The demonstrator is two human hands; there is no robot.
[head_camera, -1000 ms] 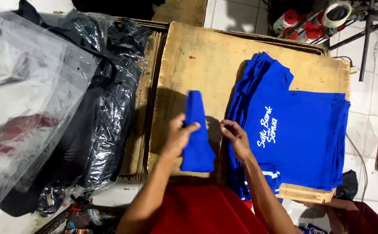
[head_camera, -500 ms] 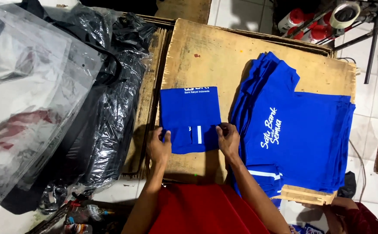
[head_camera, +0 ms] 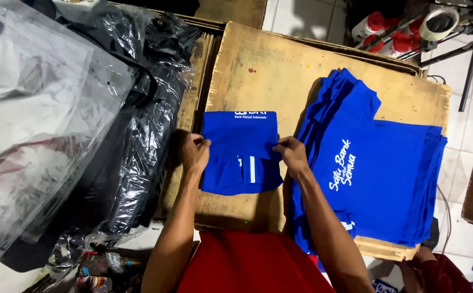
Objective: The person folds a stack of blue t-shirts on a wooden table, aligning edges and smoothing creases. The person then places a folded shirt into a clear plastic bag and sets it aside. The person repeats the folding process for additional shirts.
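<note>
While seemingly pinched: both hands' grip on blue shirt [head_camera: 240,152]

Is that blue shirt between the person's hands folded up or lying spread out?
Folded. The blue shirt is a compact rectangle on the wooden board, with the left hand and right hand pinching its side edges.

Single head view, looking steeply down from above the person's chest onto a wooden board [head_camera: 280,70]; close range, floor visible at edges.
</note>
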